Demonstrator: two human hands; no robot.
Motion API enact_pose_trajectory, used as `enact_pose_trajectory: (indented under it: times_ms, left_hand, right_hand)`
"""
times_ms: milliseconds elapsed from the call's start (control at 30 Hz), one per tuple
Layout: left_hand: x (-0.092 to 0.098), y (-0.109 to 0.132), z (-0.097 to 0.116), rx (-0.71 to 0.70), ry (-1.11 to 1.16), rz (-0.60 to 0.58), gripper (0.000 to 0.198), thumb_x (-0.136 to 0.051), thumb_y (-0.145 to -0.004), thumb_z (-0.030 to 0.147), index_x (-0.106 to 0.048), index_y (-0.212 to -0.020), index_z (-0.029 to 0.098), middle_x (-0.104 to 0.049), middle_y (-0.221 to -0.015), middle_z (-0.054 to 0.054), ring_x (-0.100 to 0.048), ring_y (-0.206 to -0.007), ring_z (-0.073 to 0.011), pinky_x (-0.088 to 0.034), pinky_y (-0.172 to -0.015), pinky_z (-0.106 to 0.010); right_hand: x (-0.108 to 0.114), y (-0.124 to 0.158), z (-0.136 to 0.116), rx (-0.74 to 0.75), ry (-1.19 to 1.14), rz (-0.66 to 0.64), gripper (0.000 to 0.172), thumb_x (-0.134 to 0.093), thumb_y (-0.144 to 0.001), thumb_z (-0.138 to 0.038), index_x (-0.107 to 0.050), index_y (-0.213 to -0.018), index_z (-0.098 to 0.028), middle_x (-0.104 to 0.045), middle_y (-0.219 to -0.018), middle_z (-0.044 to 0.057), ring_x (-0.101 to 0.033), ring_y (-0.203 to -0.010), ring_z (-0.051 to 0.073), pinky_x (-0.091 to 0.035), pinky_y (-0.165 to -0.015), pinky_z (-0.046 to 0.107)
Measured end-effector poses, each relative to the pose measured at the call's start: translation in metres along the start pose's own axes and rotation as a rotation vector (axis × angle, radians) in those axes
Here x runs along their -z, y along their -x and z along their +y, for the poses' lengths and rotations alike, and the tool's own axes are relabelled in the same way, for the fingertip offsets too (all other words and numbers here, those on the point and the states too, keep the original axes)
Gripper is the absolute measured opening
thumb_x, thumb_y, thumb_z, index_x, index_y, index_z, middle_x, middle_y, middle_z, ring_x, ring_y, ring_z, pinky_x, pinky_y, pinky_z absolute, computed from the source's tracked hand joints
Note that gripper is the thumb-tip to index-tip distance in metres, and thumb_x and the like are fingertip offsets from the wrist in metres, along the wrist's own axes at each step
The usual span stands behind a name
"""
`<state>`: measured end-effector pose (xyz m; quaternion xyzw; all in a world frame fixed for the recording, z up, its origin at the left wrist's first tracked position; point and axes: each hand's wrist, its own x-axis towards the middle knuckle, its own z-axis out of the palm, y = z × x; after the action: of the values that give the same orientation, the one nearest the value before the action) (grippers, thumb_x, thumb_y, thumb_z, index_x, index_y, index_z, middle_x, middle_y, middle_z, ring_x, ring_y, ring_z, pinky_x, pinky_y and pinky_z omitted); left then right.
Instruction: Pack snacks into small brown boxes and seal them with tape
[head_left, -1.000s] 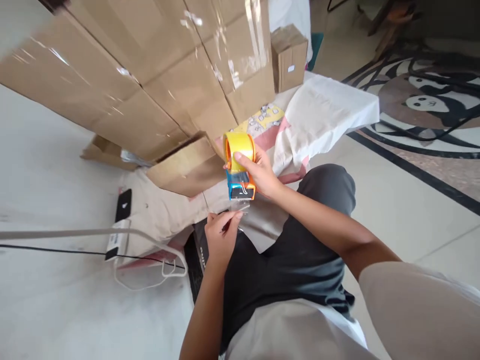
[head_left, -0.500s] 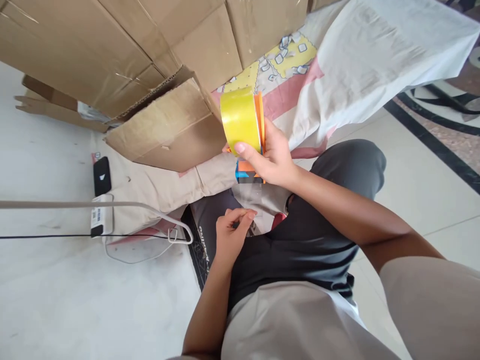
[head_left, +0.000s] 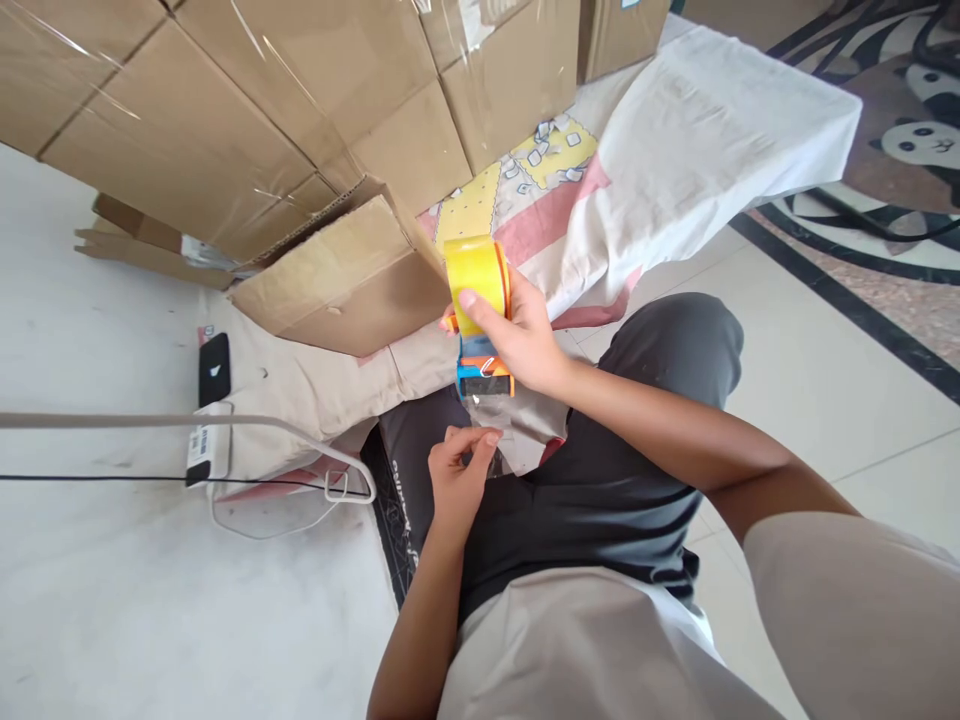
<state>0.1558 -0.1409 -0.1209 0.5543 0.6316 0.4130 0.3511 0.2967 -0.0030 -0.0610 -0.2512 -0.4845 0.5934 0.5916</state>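
Observation:
My right hand (head_left: 527, 335) is wrapped round a tape dispenser (head_left: 480, 362), orange and blue with a dark front edge, carrying a thick yellow-looking roll of packing tape (head_left: 472, 272). Below it, over my lap, my left hand (head_left: 459, 470) has thumb and forefinger pinched together. A see-through strip of tape (head_left: 491, 415) runs from the dispenser's edge down toward those fingertips, and its end appears to be between them. The strip is hard to make out against the pale cloth behind.
An open cardboard box (head_left: 345, 275) stands just ahead on the left, before stacked taped cartons (head_left: 202, 130). A patterned sheet (head_left: 660, 190) covers the low surface underneath. At left lie a black phone-like object (head_left: 214, 368), a white power strip (head_left: 210, 447) and cables (head_left: 285, 430).
My right hand has brought the dispenser down and slightly left, nearer my left hand, and its front edge now shows more. The left hand keeps its pinch. The camera view has shifted a little.

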Motion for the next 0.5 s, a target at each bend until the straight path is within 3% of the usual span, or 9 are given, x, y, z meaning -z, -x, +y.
enact_pose_trajectory:
  times_ms: [133, 300, 500]
  left_hand:
    - [0.001, 0.000, -0.002, -0.002, -0.021, 0.032, 0.035, -0.067, -0.088, 0.051, -0.079, -0.075, 0.021, -0.059, -0.054, 0.000, -0.052, -0.058, -0.0134, -0.043, -0.060, -0.026]
    - [-0.004, -0.007, -0.006, 0.049, -0.094, 0.072, 0.045, -0.064, -0.086, 0.058, -0.075, -0.067, 0.018, -0.052, -0.048, 0.001, -0.049, -0.053, -0.0125, -0.040, -0.056, -0.026]
    - [-0.004, -0.015, -0.011, -0.021, -0.196, 0.160, 0.034, -0.066, -0.083, 0.047, -0.074, -0.065, 0.019, -0.052, -0.052, 0.001, -0.045, -0.061, -0.0141, -0.038, -0.063, -0.027]
  right_hand:
    - [0.001, 0.001, -0.002, 0.022, -0.052, 0.008, 0.043, -0.066, -0.087, -0.062, -0.051, -0.102, -0.024, -0.063, -0.089, 0.000, -0.066, -0.080, 0.014, -0.059, -0.080, 0.033]
    - [-0.006, 0.008, -0.005, -0.066, -0.136, -0.021, 0.043, -0.067, -0.087, -0.062, -0.052, -0.099, -0.024, -0.064, -0.083, -0.001, -0.067, -0.076, 0.015, -0.059, -0.074, 0.031]
    - [-0.003, 0.010, -0.008, -0.212, -0.273, -0.021, 0.047, -0.067, -0.085, -0.066, -0.054, -0.089, -0.022, -0.065, -0.071, 0.000, -0.065, -0.067, 0.015, -0.058, -0.070, 0.031]
